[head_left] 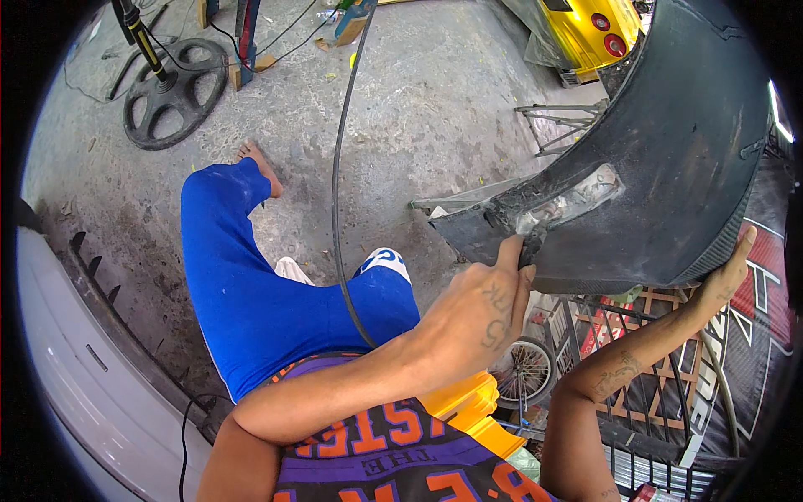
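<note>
A large black curved car body panel (669, 159) with a woven pattern along its edge fills the upper right. Near its left end lies a rough pale grey patch (577, 201). My left hand (493, 301) reaches across to the panel's lower edge, index finger extended and the other fingers curled. Its fingertips press together beside a small dark piece (532, 243) that I cannot make out. My right hand (729, 272) is at the panel's lower right edge, thumb side up, holding it from outside; most of its fingers are hidden.
A dark hose (338, 159) crosses my lap. A metal stand (468, 194) is under the panel. A black wheel-shaped base (176, 94), white car bodywork (84, 351), a yellow car rear (590, 38), a spoked wheel (523, 372) and a black metal rack (644, 376) surround me.
</note>
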